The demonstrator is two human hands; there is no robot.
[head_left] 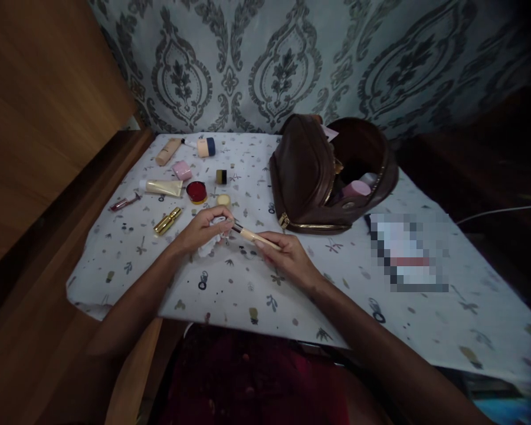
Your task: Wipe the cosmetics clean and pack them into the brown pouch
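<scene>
My right hand (287, 254) grips the pale handle of a makeup brush (249, 234), which slants down to the right over the table. At the brush's other end, the fingers of my left hand (209, 229) are closed on a crumpled white tissue (209, 247) wrapped about the bristles. The bristle tip is hidden by the tissue and fingers. Just beyond my left hand lies a small round cream-coloured item (223, 201). A red round container (197, 192) and a shiny gold tube (167, 222) rest to its left.
An open brown cosmetic bag (303, 171) stands at the back right, with a pink item (356, 189) inside. Several cosmetics, including a yellowish squeeze tube (163, 188) and a blue-lidded jar (206, 147), are spread at the back left. A blurred-out flat device (407, 254) lies at right.
</scene>
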